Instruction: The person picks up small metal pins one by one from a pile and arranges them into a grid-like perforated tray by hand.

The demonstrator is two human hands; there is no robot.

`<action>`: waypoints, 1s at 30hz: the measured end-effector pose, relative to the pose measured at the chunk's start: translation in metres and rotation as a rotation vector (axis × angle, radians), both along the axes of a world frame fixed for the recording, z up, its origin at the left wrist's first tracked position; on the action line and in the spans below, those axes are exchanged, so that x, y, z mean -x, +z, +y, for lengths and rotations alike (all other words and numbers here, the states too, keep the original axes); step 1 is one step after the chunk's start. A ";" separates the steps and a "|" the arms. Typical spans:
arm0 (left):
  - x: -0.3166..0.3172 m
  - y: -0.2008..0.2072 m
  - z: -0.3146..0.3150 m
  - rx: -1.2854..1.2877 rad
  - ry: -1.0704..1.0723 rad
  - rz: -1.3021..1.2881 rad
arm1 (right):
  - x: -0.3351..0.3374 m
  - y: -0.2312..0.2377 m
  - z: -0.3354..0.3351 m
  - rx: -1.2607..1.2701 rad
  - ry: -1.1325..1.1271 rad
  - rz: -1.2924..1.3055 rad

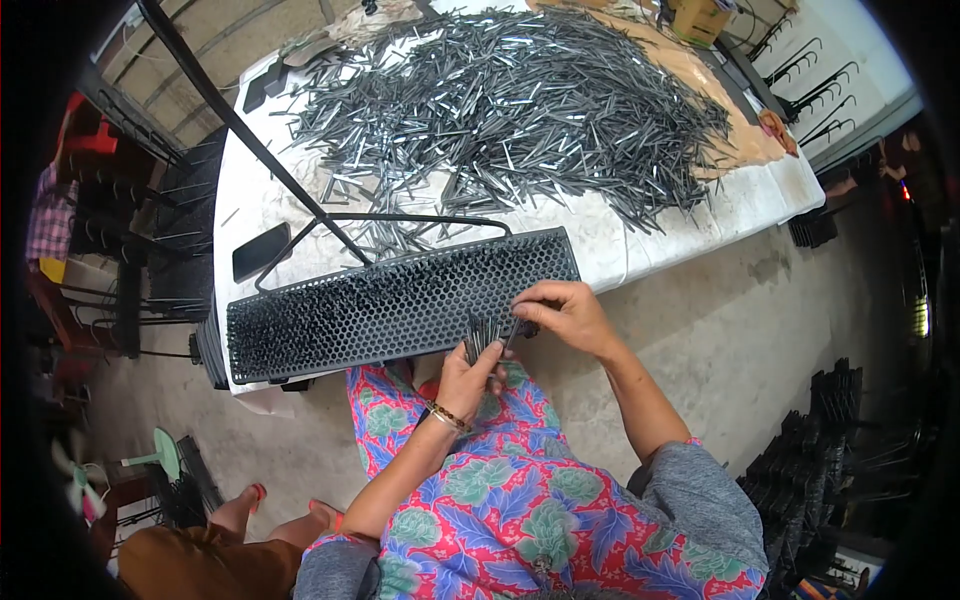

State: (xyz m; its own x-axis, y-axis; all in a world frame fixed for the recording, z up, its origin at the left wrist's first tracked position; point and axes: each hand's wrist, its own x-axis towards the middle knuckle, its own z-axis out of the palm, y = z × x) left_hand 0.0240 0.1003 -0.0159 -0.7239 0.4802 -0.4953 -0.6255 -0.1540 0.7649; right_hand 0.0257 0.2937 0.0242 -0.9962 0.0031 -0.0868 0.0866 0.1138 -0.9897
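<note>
A bundle of thin dark strips (484, 330) stands upright in my left hand (468, 384), its fingers closed round the lower ends. My right hand (566, 314) is just above and to the right, thumb and finger pinched on what looks like one strip at the bundle's edge. Beyond both hands lies a long black panel (440, 305) full of round holes, tilted along the table's near edge. Many short dark bristle-like pieces fill the holes on its left and along its far side; the holes nearer the middle and right look bare.
A large heap of loose dark strips (520, 110) covers much of the white-covered table (640, 258). Left of the panel lies a dark phone (262, 252). A black bent-rod frame (255, 145) reaches over the panel. Another person's legs (290, 528) show at lower left; stacked black racks (815, 450) stand at right.
</note>
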 end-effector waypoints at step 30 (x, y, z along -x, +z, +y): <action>0.001 -0.004 -0.006 -0.047 -0.125 -0.153 | 0.043 0.014 0.049 -0.552 -0.114 0.410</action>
State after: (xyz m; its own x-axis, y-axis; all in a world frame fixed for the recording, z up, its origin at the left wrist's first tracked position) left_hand 0.0233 0.0941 -0.0200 -0.5751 0.5870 -0.5699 -0.7504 -0.1010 0.6532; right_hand -0.0173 0.3424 0.0378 -0.9392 0.0449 0.3403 -0.2403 0.6219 -0.7453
